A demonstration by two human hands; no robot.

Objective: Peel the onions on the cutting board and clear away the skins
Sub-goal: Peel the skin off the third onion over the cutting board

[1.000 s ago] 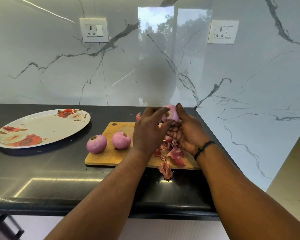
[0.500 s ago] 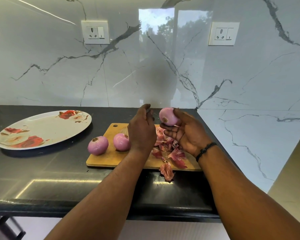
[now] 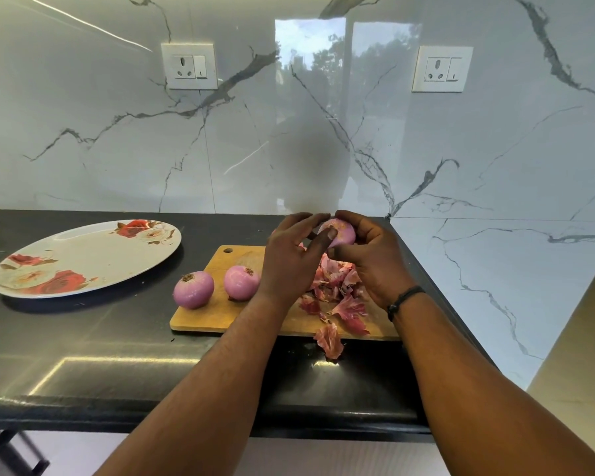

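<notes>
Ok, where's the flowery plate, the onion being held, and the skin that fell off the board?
Flowery plate [image 3: 93, 255]: head view, bare middle.
Held onion [image 3: 340, 232]: head view, pink side.
Fallen skin [image 3: 329, 341]: head view, its middle.

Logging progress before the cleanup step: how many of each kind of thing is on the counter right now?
Onions: 3, namely one held in both hands, and two on the cutting board, left onion and right onion
Cutting boards: 1
Plates: 1, the floral plate
Skin piles: 1, the loose skins, pieces too jumbled to count
Total: 6

Cutting board [image 3: 217, 314] middle behind hands [image 3: 291, 266]
</notes>
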